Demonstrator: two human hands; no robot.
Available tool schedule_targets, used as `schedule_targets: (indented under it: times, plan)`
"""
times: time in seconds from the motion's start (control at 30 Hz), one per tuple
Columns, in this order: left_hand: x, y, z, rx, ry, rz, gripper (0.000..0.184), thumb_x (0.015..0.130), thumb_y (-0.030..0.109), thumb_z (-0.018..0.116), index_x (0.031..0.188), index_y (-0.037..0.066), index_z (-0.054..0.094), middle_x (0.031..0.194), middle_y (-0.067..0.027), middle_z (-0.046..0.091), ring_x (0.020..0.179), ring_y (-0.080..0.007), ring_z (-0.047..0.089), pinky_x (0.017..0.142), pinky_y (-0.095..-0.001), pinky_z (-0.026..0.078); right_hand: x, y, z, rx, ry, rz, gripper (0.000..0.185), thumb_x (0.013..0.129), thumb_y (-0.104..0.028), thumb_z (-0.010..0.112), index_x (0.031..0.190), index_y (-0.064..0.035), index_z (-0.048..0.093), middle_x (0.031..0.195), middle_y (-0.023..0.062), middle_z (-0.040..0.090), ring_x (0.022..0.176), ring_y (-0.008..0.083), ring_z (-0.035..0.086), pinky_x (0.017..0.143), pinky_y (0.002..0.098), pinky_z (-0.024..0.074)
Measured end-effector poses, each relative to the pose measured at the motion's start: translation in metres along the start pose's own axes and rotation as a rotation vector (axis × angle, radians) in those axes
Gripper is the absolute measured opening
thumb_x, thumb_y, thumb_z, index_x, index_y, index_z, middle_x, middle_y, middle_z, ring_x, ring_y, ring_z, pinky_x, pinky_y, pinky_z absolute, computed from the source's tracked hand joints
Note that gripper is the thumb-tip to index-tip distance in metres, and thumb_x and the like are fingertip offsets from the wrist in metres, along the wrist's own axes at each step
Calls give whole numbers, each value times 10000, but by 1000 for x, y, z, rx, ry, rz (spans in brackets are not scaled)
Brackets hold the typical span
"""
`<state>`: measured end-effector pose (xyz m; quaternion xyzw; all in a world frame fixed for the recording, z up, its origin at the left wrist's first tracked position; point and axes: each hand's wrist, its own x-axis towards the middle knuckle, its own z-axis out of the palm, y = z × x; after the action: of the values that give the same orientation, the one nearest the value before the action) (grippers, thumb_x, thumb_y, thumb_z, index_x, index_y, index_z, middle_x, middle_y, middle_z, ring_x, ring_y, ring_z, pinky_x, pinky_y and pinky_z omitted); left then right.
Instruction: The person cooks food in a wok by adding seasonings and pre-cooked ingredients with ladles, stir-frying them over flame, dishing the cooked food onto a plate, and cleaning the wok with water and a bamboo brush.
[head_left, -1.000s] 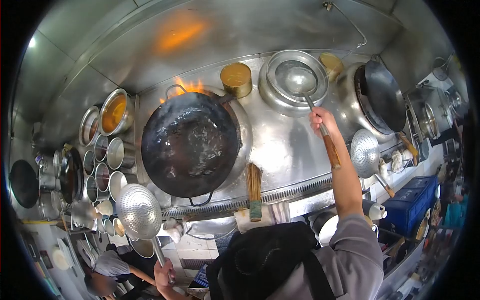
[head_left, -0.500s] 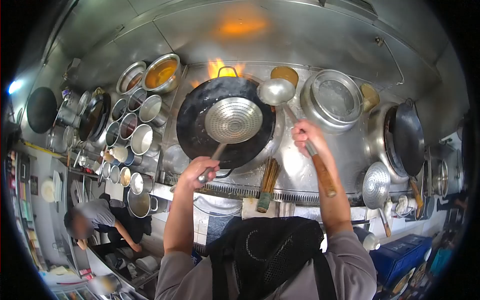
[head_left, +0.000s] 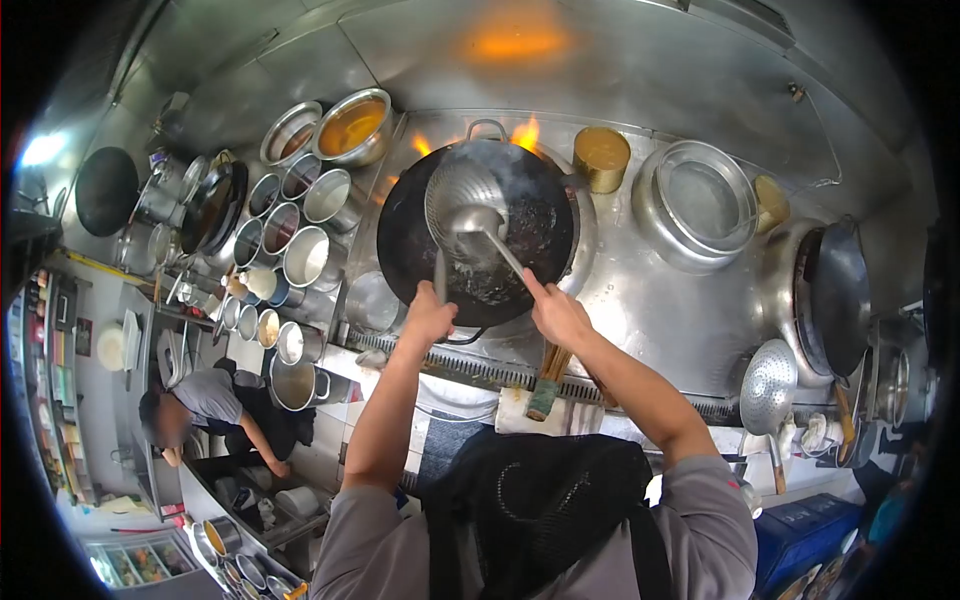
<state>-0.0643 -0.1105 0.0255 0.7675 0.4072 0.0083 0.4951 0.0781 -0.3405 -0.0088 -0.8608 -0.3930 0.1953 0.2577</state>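
Observation:
A dark wok [head_left: 400, 235] with dark, shiny liquid stands on the burner, flames showing behind its far rim. My left hand [head_left: 430, 314] is closed round the handle of a perforated strainer [head_left: 450, 195], whose bowl is over the left half of the wok. In my right hand [head_left: 558, 315] is the handle of a ladle [head_left: 475, 219]; its bowl overlaps the strainer's lower right part. Whether the two bowls touch the liquid is hard to tell. A bamboo brush [head_left: 545, 390] lies near the stove's front edge, just below my right hand.
Metal pots [head_left: 305, 256] and bowls [head_left: 353, 128] crowd the left. A tin [head_left: 601, 160] and a large lidless pot [head_left: 695, 205] stand right of the wok. Farther right are another wok [head_left: 838, 300] and a strainer [head_left: 769, 388]. A person [head_left: 215, 400] bends at lower left.
The strainer came from the left to over the wok, and the ladle moved left from the large pot to meet it. The view has shifted, with the stove now farther right.

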Motion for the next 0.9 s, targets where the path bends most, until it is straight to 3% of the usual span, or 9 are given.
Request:
schedule_targets:
  times: [0.07,0.2,0.27,0.4,0.47,0.53,0.6,0.73,0.9]
  plan:
    - [-3,-10,-7,137,90,-4,559,827,22,675,1325,-39,427,880,-200,648,692,-307,701,593,-415,552,-14,17,9,-28,-89,-14,704,936,-118,578,1597,-66,342,1160,286,658,988,466,682,882,539,560]
    - [-27,-22,-13,432,389,429,719,839,-4,620,1480,4,294,1218,-380,614,1025,-577,625,867,-571,530,-41,36,9,353,40,1,683,958,-102,560,1611,-76,361,792,194,675,721,357,707,684,453,571]
    - [-45,-24,3,475,368,261,772,837,-19,596,1526,-1,249,1341,-368,551,1080,-551,630,904,-563,536,-37,8,-21,619,-18,95,673,973,-119,567,1613,-76,361,699,133,621,611,274,649,587,407,530]
    - [-40,-42,22,354,423,484,753,838,-48,594,1517,0,272,1372,-350,531,1144,-539,617,942,-533,529,-13,-23,-17,1018,-64,192,669,1005,-167,599,1621,-82,352,574,-11,477,441,88,473,396,306,383]
    - [-44,-45,-1,260,403,377,725,849,-32,584,1513,21,299,1343,-345,570,1128,-543,622,945,-563,513,-18,-15,-11,966,-74,247,659,997,-146,613,1610,-82,378,696,48,600,494,117,535,473,320,471]
    - [-54,-66,-34,165,442,320,722,836,-47,603,1502,44,341,1296,-310,600,1122,-487,640,916,-519,530,-36,11,10,702,371,-87,638,990,-128,636,1586,-72,418,955,111,723,629,150,621,619,319,552]
    - [-72,-99,-67,163,498,330,780,824,-68,648,1522,40,319,1207,-245,617,978,-366,675,876,-442,537,-74,17,-17,635,380,113,621,970,-94,643,1561,-67,455,1235,172,726,823,231,710,793,361,581]
    - [-110,-156,-121,-198,416,201,685,895,-96,560,1505,50,286,996,-95,545,647,-123,549,514,-260,445,-132,87,8,51,660,169,720,911,-36,657,1587,-117,420,1219,285,686,963,448,714,842,512,577]
    - [-114,-238,-168,-450,240,-16,583,888,-69,608,1419,10,381,895,-76,574,596,-122,548,480,-263,449,-186,126,66,-183,496,518,764,897,-41,677,1600,-130,390,1087,264,680,901,463,696,794,539,573]
